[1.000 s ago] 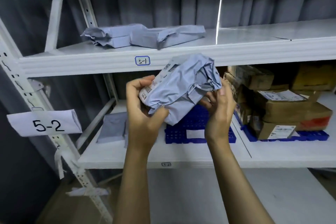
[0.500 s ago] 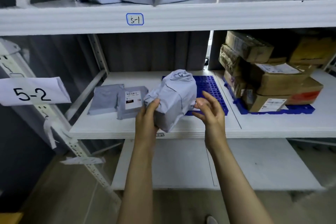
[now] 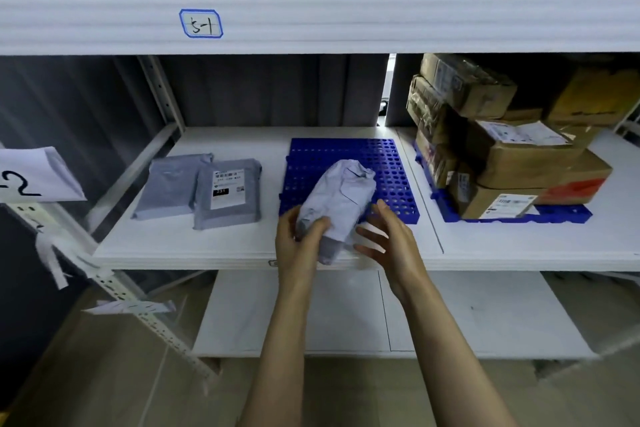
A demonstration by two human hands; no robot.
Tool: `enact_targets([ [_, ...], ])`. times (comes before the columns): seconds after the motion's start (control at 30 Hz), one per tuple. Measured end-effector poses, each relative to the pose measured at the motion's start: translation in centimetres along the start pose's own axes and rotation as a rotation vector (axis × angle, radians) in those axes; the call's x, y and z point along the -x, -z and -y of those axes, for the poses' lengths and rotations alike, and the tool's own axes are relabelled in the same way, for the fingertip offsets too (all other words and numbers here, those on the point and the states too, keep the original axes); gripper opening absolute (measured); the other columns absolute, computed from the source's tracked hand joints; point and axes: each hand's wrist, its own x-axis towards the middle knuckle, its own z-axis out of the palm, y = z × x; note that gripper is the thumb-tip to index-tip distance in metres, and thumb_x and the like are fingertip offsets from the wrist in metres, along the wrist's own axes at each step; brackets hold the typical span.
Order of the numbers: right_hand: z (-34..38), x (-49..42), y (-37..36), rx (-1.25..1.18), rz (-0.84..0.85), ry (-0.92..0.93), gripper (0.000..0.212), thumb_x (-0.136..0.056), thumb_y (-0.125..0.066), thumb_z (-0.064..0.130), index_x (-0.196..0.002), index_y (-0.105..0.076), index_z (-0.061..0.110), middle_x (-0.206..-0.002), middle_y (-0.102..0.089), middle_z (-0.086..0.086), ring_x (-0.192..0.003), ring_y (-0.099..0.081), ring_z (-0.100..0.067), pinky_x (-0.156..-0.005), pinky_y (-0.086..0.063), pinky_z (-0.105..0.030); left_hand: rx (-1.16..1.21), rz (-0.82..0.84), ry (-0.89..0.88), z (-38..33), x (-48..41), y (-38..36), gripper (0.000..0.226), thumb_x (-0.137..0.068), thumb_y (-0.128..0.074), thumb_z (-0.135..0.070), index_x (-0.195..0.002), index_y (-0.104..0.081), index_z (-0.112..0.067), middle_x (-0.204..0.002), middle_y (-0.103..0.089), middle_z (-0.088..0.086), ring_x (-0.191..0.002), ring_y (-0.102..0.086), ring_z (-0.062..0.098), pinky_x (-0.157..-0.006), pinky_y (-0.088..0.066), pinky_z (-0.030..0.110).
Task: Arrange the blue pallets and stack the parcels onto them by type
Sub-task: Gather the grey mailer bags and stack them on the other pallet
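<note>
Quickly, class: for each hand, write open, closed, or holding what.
Left hand: grips the grey bagged parcel.
Right hand: open, fingers spread beside the parcel; contact unclear.

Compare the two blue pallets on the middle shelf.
The left pallet shows most of its holed top; the right pallet is nearly covered. The right pallet carries stacked cardboard boxes; the left pallet has one grey parcel over it, in the left hand. Both are blue, same shelf.

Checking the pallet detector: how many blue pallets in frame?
2. The middle blue pallet lies mid-shelf, bare but for the grey parcel the left hand grips at its front; the right blue pallet is mostly hidden under stacked cardboard boxes.
</note>
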Motion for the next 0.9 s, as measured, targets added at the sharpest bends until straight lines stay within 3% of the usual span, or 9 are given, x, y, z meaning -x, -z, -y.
enact_targets([
  [0.1, 1.0, -1.6, 0.6, 0.011, 0.059, -0.043, 0.033, -0.096, -0.05, 0.044, -0.108, -0.068, 0.019, -0.1, -0.074, -0.004, -0.09, -0.071, -0.019, -0.073, -0.058, -0.034, -0.213, -0.033, -0.178, 0.5, 0.2, -2.8, 0.073, -0.073, -0.079, -0.006, -0.136, -0.044, -0.017, -0.128, -0.051, -0.003, -0.111, -0.054, 0.013, -0.064, -0.048, 0.004],
  [0.27, 1.5, -5.1, 2.0, 0.126, -0.016, 0.017, 0.016, -0.093, -0.059, 0.02, -0.102, -0.068, 0.01, -0.099, -0.075, -0.008, -0.091, -0.071, -0.024, -0.083, -0.057, -0.041, -0.43, -0.062, -0.392, 3.8, -1.1, -7.8, 0.088, -0.064, -0.088, -0.011, -0.138, -0.039, -0.009, -0.135, -0.044, 0.008, -0.124, -0.047, 0.017, -0.08, -0.041, -0.003],
  [0.3, 1.4, -6.0, 2.6, 0.162, -0.051, 0.041, 0.016, -0.093, -0.059, 0.021, -0.1, -0.068, 0.011, -0.1, -0.075, -0.008, -0.091, -0.071, -0.022, -0.083, -0.057, -0.04, -0.47, -0.067, -0.419, 4.4, -1.5, -8.7, 0.088, -0.064, -0.088, -0.011, -0.137, -0.039, -0.008, -0.136, -0.042, 0.01, -0.126, -0.044, 0.019, -0.085, -0.041, 0.0],
  [0.37, 1.4, -7.4, 3.9, 0.237, -0.091, 0.094, 0.018, -0.093, -0.06, 0.027, -0.102, -0.069, 0.015, -0.098, -0.075, -0.002, -0.091, -0.071, -0.016, -0.082, -0.057, -0.037, -0.535, -0.068, -0.478, 5.4, -2.4, -10.4, 0.088, -0.064, -0.087, -0.012, -0.136, -0.037, -0.006, -0.137, -0.04, 0.012, -0.128, -0.041, 0.021, -0.097, -0.047, 0.017],
  [0.43, 1.6, -8.3, 4.9, 0.255, -0.09, 0.12, 0.023, -0.093, -0.06, 0.031, -0.107, -0.07, 0.015, -0.099, -0.074, 0.0, -0.093, -0.07, -0.012, -0.08, -0.057, -0.031, -0.572, -0.067, -0.515, 6.2, -3.2, -11.8, 0.087, -0.066, -0.086, -0.015, -0.136, -0.035, -0.006, -0.137, -0.039, 0.012, -0.13, -0.041, 0.023, -0.098, -0.051, 0.034],
  [0.53, 1.9, -9.5, 6.0, 0.262, -0.075, 0.126, 0.023, -0.091, -0.064, 0.03, -0.11, -0.067, 0.017, -0.102, -0.072, 0.004, -0.094, -0.069, -0.009, -0.076, -0.057, -0.024, -0.631, -0.072, -0.528, 7.3, -4.6, -14.0, 0.085, -0.071, -0.083, -0.017, -0.139, -0.032, -0.007, -0.139, -0.038, 0.012, -0.131, -0.04, 0.024, -0.096, -0.052, 0.044],
  [0.63, 2.0, -10.6, 6.4, 0.361, -0.113, 0.172, 0.027, -0.09, -0.065, 0.022, -0.116, -0.063, 0.014, -0.103, -0.068, 0.003, -0.093, -0.066, -0.01, -0.078, -0.058, -0.025, -0.693, -0.045, -0.506, 7.8, -5.4, -15.4, 0.085, -0.075, -0.08, -0.017, -0.143, -0.03, -0.01, -0.143, -0.037, 0.011, -0.133, -0.038, 0.024, -0.099, -0.049, 0.047],
  [0.77, 1.6, -11.7, 6.9, 0.435, -0.151, 0.231, 0.018, -0.091, -0.063, 0.018, -0.109, -0.061, 0.019, -0.105, -0.067, -0.001, -0.1, -0.067, -0.018, -0.084, -0.059, -0.037, -0.756, 0.011, -0.449, 8.4, -5.4, -15.5, 0.086, -0.078, -0.078, -0.02, -0.147, -0.027, -0.013, -0.149, -0.035, 0.008, -0.136, -0.031, 0.022, -0.11, -0.04, 0.043],
  [0.9, 1.7, -12.6, 7.1, 0.473, -0.152, 0.286, 0.034, -0.093, -0.06, 0.014, -0.127, -0.058, 0.009, -0.123, -0.064, -0.01, -0.11, -0.064, -0.022, -0.084, -0.059, -0.036, -0.782, 0.093, -0.433, 8.3, -6.3, -15.1, 0.076, -0.085, -0.07, -0.011, -0.148, -0.027, -0.013, -0.154, -0.029, 0.005, -0.142, -0.027, 0.019, -0.114, -0.034, 0.04],
])
